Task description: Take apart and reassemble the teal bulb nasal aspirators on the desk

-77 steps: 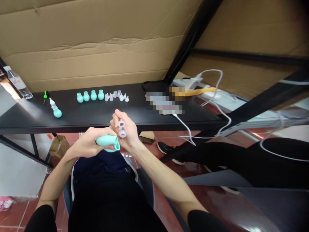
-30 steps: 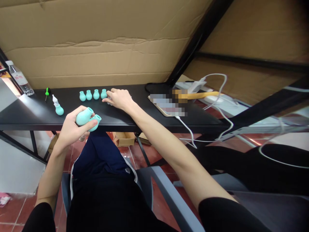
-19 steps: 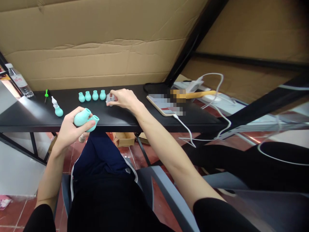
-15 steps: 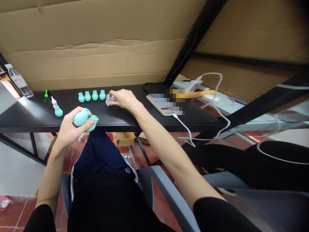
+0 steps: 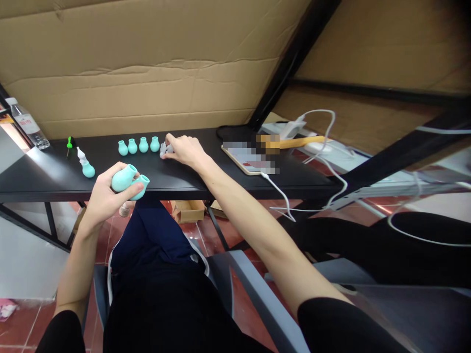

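Two mint-green rubber bulbs are gripped together in my left hand, in front of the table's near edge, their open necks tilted up to the right. My right hand reaches onto the black tabletop. Its thumb and forefinger close around small translucent plastic pieces, partly hidden by the fingers. Just left of these, several more bulbs stand upright in a row. Farther left lies a bulb syringe, a mint bulb with a translucent nozzle fitted.
A green-handled screwdriver and a water bottle are at the left end. A phone with a white charging cable lies on the right. Cardboard walls the back. A small open box sits below the table.
My right hand's fingers have shifted slightly over the translucent pieces. The left hand still holds both bulbs, and the view has moved a little.
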Demonstrator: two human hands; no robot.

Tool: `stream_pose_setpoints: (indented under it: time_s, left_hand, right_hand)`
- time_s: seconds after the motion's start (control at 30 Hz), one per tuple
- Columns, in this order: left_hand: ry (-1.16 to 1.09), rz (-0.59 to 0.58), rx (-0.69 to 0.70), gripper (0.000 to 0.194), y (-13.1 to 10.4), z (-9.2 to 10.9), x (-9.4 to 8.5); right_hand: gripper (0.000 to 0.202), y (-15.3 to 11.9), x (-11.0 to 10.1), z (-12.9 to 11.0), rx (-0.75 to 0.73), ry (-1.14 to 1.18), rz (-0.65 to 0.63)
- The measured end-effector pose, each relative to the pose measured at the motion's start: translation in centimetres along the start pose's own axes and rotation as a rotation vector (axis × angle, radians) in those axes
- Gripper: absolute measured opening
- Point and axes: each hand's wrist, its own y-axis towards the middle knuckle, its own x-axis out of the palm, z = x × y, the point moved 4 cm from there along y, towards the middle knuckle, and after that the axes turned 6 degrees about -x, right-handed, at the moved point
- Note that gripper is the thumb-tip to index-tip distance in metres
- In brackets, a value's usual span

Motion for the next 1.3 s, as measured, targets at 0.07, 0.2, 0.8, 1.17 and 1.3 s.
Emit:
stream_pose_setpoints:
  time_s: [0.07, 0.2, 0.8, 1.17, 1.3]
  left_hand:
    - [0.006, 0.001, 0.001, 0.036, 0.0, 0.0, 0.0]
    - [0.020, 0.019, 0.002, 0.033, 0.0, 0.1, -0.1]
    - [0.114, -0.012, -0.005, 0.029, 0.6, -0.9, -0.4]
    - [0.136, 0.005, -0.028, 0.028, 0.6, -1.4, -0.4]
    - [0.207, 0.030, -0.026, 0.028, 1.1, -2.2, -0.7]
  right_hand:
    - [0.051, 0.0, -0.2, -0.1, 0.017, 0.004, -0.010]
    - [0.052, 0.0, -0.3, -0.2, 0.038, -0.008, -0.024]
    - [0.061, 0.3, 0.0, 0.0, 0.070, -0.004, -0.034]
    - [0.067, 0.2, -0.2, 0.1, 0.087, 0.020, 0.040]
    - [0.068, 0.2, -0.2, 0.2, 0.088, 0.063, 0.108]
